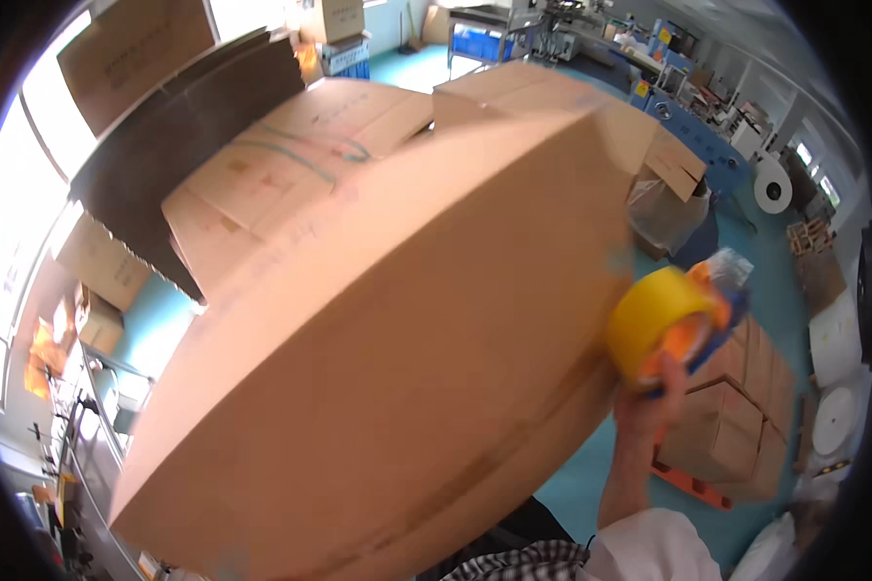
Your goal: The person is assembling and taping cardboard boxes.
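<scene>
Cardboard fills the view: a large brown carton sits tilted close under the camera, its broad face running from the lower left corner up to the right. The left hand is out of sight, so whether it steadies the carton cannot be told. At the carton's right edge the right hand is clamped around a tape dispenser with an orange and blue frame and a yellow roll of tape, the roll pressed at or just beside the carton's side. Judging by this, the taping step is in hand; the next move probably calls for drawing the dispenser along the carton's edge with the roll held flat to the board.

Behind the carton to the left, flattened cartons lie stacked, with dark corrugated sheets just beside them. Over the right edge, on the teal floor, stand packed brown boxes on an orange pallet, and white paper rolls lie well apart. The carton's own bulk hides its far side.
</scene>
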The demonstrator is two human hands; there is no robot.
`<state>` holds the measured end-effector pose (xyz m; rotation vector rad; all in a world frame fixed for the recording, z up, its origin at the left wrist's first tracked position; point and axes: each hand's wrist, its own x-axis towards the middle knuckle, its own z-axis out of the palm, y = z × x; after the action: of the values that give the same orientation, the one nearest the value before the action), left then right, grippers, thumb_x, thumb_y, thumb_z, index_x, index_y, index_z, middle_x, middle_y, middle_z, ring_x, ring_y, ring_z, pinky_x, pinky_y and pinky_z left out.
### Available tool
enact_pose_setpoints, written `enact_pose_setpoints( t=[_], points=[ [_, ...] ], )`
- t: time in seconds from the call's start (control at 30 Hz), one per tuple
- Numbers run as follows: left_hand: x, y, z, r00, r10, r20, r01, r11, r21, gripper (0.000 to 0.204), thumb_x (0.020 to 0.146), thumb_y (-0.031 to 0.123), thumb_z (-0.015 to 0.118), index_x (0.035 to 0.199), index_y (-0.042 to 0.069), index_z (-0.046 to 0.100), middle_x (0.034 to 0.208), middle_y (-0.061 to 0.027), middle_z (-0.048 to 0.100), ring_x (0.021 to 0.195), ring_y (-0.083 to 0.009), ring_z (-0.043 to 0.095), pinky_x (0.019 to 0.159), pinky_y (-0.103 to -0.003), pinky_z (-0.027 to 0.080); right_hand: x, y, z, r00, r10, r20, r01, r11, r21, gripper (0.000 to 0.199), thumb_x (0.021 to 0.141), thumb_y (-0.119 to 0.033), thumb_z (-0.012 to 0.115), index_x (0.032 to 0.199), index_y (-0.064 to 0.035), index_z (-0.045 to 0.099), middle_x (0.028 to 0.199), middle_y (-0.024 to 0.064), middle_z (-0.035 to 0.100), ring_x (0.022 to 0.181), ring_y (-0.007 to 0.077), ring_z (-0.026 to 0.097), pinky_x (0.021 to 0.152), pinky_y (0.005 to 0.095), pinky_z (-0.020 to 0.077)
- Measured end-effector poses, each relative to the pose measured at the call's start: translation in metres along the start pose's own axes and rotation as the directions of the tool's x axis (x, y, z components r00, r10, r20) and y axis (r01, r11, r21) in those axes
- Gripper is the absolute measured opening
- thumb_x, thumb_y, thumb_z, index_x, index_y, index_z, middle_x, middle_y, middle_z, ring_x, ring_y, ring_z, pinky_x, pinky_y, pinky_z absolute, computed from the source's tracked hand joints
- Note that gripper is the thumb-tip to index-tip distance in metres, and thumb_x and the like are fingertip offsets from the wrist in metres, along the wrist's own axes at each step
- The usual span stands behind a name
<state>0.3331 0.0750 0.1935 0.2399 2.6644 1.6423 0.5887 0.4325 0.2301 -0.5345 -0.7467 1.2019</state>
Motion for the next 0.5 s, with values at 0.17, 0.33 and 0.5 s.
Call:
enact_pose_setpoints(
  t=[0.17,0.33,0.5],
  points=[
    [0.032,0.103,0.074,0.943,-0.004,-0.332,-0.189,0.817,-0.546,0.058,0.100,0.038,0.049,0.132,-0.010,0.049,0.127,-0.0237,0.056,0.109,-0.0327,0.057,0.093,-0.043,0.048,0.101,-0.063,0.064,0.920,-0.389,-0.045,0.391,0.918,0.062,0.044,0.087,-0.023,0.057,0.127,-0.0045,0.053,0.126,0.0074,0.057,0.113,0.0229,0.057,0.099,0.0401,0.0440],
    [0.102,0.170,0.220,0.703,0.570,-0.425,-0.704,0.642,-0.303,0.031,0.097,0.021,0.045,0.119,0.000,0.046,0.099,-0.0061,0.052,0.090,-0.0182,0.051,0.079,-0.033,0.045,0.220,-0.093,0.079,0.896,-0.423,0.138,0.323,0.832,0.451,0.041,0.087,-0.024,0.061,0.124,-0.0065,0.056,0.123,0.0053,0.058,0.113,0.0212,0.056,0.098,0.0379,0.0434],
    [0.087,0.329,0.357,0.829,0.535,-0.164,-0.435,0.432,-0.790,0.016,0.094,0.017,0.058,0.090,0.002,0.060,0.080,-0.0021,0.061,0.067,-0.0080,0.054,0.056,-0.025,0.044,0.358,-0.126,0.022,0.911,-0.407,-0.068,0.406,0.854,0.325,0.045,0.084,-0.026,0.062,0.124,-0.0061,0.056,0.126,0.0081,0.058,0.118,0.0245,0.053,0.101,0.0389,0.0407]
  ],
)
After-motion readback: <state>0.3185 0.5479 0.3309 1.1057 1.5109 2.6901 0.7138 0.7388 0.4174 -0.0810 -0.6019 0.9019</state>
